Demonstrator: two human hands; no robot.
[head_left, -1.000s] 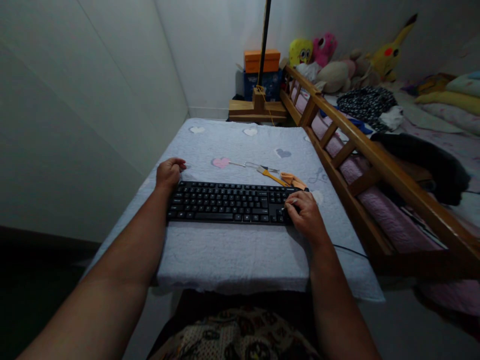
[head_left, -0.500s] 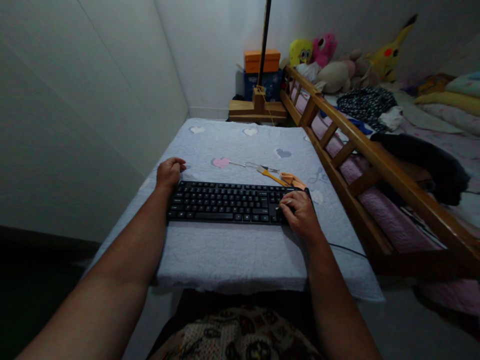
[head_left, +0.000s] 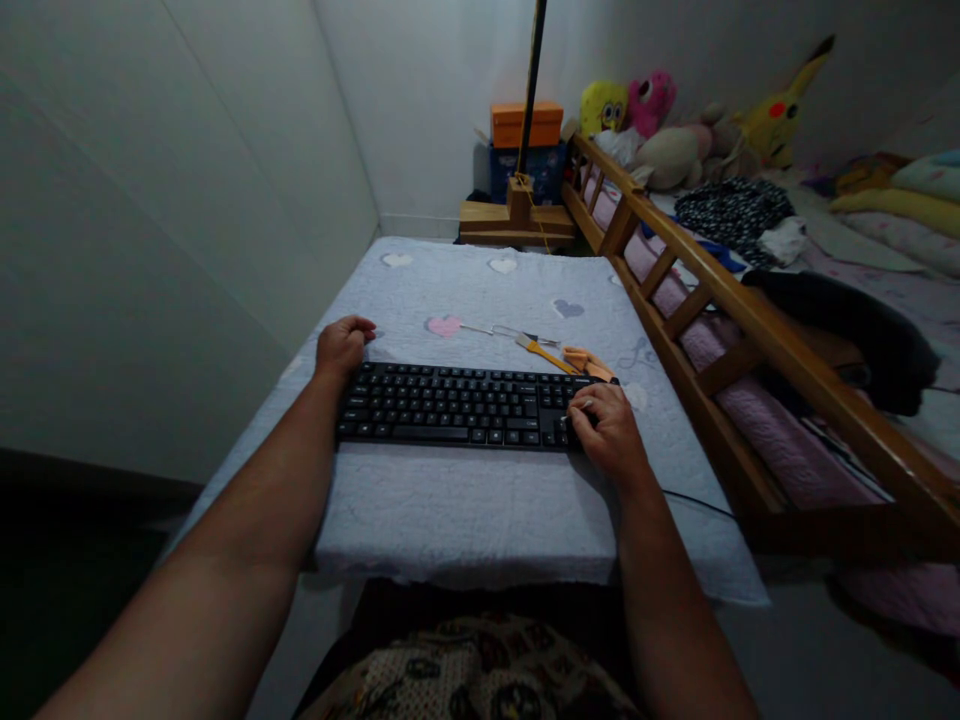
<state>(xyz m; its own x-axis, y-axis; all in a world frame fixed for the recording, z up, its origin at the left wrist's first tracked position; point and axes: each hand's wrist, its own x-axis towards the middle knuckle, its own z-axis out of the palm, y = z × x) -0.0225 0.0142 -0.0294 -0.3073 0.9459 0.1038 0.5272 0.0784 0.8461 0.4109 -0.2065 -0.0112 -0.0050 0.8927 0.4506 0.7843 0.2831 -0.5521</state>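
Black keyboard [head_left: 442, 405] lying on the cloth-covered worktop [head_left: 472, 510]

Head view: the right hand [head_left: 609, 428] is pinching a thin stick [head_left: 587, 404] over the keyboard's right end; the left hand [head_left: 342, 347] is curling loosely by its left end, grip unclear. Hard pushing is risking a slide.

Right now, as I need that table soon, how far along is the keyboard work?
The keyboard is laid out; which keys are finished, I can't tell. The right hand holds a thin white stick at the keyboard's right end. That section seems unfinished; the brush lies beyond, unheld.
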